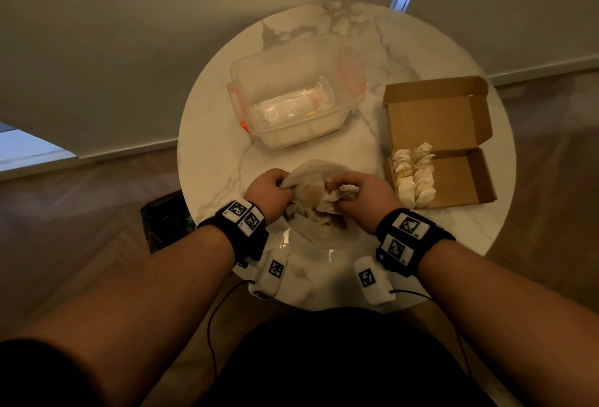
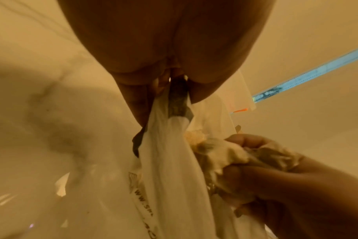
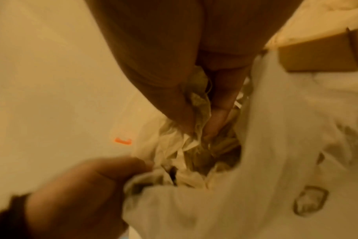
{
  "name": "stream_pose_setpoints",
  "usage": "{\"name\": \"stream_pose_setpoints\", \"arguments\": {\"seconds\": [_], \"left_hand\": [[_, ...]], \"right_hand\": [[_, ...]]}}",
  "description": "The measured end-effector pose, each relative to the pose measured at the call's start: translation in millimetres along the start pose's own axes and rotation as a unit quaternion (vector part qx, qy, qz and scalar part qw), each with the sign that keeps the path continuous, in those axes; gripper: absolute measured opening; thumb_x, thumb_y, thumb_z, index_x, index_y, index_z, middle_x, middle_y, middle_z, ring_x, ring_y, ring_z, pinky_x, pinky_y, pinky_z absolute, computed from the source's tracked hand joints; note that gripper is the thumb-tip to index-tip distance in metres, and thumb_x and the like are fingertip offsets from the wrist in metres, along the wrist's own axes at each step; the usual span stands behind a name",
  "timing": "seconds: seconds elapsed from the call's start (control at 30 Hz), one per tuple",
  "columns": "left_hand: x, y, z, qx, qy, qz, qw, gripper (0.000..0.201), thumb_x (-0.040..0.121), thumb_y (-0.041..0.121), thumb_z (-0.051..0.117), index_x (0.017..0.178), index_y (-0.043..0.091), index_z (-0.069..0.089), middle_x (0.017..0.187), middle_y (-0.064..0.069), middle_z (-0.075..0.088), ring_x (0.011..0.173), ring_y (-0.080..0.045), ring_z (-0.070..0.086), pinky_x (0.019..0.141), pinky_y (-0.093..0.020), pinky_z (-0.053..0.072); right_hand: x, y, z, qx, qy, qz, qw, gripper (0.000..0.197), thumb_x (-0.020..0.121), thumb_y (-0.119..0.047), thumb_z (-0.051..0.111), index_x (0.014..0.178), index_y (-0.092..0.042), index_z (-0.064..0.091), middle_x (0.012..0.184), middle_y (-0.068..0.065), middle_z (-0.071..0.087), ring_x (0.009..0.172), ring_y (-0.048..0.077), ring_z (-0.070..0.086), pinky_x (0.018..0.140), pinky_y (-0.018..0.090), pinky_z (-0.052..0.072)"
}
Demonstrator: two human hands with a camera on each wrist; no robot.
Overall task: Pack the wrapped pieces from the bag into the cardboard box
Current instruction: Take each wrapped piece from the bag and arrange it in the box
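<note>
A white plastic bag (image 1: pixel 312 176) lies at the near middle of the round table, its mouth held open. My left hand (image 1: pixel 270 191) pinches the bag's left rim (image 2: pixel 174 145). At the bag's mouth my right hand (image 1: pixel 353 194) grips a crumpled paper-wrapped piece (image 1: pixel 348 191), also seen in the left wrist view (image 2: pixel 235 155) and the right wrist view (image 3: pixel 196 103). More wrapped pieces (image 3: pixel 204 158) fill the bag. The open cardboard box (image 1: pixel 453 176) stands to the right, with several wrapped pieces (image 1: pixel 413 173) lined along its left side.
A clear plastic tub (image 1: pixel 296 92) with orange latches stands at the back middle of the marble table (image 1: pixel 220 154). The box's lid (image 1: pixel 437 115) is folded back. A dark object (image 1: pixel 167 222) sits on the wooden floor left of the table.
</note>
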State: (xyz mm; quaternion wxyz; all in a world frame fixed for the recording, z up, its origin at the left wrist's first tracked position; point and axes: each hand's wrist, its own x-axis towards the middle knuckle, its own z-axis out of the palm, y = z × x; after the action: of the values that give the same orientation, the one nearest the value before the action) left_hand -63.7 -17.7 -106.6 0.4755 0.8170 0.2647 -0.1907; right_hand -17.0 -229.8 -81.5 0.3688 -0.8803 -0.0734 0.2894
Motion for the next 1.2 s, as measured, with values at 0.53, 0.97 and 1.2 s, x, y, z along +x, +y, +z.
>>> {"name": "stream_pose_setpoints", "arguments": {"seconds": [0.53,0.97,1.2], "left_hand": [[-43.6,109.5,8.1,-0.247,-0.101,0.186,0.946,0.042,0.085,0.023,0.048,0.119,0.01,0.069,0.121,-0.009,0.072,0.117,-0.02,0.065,0.101,-0.038,0.051],[-67.9,207.4,94.9,-0.504,-0.351,0.087,0.784,0.086,0.088,0.06,0.059,0.155,0.009,0.038,0.156,-0.025,0.043,0.136,-0.046,0.048,0.096,-0.053,0.054],[-66.8,232.3,165.7,-0.49,-0.19,-0.01,0.851,0.049,0.097,0.013,0.067,0.141,0.004,0.049,0.131,-0.023,0.066,0.118,-0.042,0.066,0.092,-0.042,0.059]], "right_hand": [[-59.2,-48.4,-134.7,0.26,-0.071,-0.129,0.954,0.033,0.078,0.017,0.072,0.099,-0.008,0.073,0.091,0.008,0.073,0.082,0.02,0.072,0.068,0.029,0.059],[-56.5,-2.6,-245.9,0.259,-0.051,-0.165,0.95,0.032,0.077,0.014,0.074,0.098,-0.01,0.071,0.088,0.008,0.072,0.081,0.024,0.07,0.06,0.034,0.059],[-40.4,55.1,-263.0,0.093,-0.051,-0.149,0.983,0.05,0.076,-0.006,0.083,0.114,-0.029,0.06,0.099,0.001,0.071,0.082,0.011,0.072,0.066,0.027,0.058]]}}
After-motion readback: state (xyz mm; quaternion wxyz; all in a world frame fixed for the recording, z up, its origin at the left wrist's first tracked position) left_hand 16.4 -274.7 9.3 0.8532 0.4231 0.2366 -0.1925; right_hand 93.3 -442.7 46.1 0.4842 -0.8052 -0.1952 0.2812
